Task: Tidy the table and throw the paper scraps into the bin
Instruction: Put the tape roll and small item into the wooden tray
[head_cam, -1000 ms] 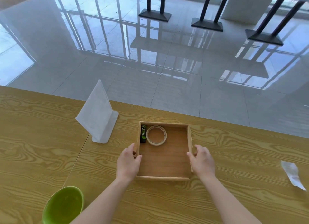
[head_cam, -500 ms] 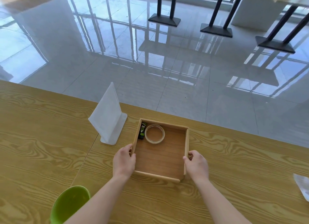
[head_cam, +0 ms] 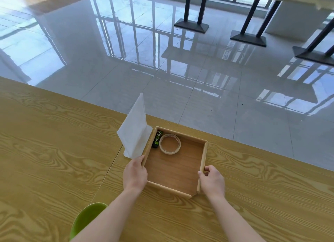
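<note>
Both hands hold the wooden tray on the table: the left hand is closed on its left wall, the right hand on its right wall. The tray touches the white stand at its left. In its far left corner lie a tape roll and a dark lighter. A green bowl sits near left.
</note>
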### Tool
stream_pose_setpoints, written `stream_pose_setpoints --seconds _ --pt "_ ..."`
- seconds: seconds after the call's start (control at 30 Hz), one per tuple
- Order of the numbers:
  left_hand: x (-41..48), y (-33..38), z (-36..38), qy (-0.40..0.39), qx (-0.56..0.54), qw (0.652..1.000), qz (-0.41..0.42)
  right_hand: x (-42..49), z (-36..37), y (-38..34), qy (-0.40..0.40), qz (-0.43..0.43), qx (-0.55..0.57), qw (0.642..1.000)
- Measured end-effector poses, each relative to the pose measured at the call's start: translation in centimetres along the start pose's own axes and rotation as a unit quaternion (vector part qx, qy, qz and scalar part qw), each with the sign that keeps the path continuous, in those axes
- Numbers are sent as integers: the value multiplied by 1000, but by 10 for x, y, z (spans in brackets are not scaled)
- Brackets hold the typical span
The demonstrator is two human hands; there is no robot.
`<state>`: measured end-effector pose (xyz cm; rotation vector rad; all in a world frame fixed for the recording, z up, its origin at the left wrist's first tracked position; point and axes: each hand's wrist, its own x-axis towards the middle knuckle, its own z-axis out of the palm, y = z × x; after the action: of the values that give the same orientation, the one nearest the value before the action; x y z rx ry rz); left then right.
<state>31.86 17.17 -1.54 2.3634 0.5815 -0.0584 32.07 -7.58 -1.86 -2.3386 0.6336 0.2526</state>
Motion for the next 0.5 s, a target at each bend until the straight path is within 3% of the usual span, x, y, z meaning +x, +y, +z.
stream_pose_setpoints --seconds 0.5 --pt "8 -5 -7 -6 1 1000 14 1 5 -9 1 4 4 1000"
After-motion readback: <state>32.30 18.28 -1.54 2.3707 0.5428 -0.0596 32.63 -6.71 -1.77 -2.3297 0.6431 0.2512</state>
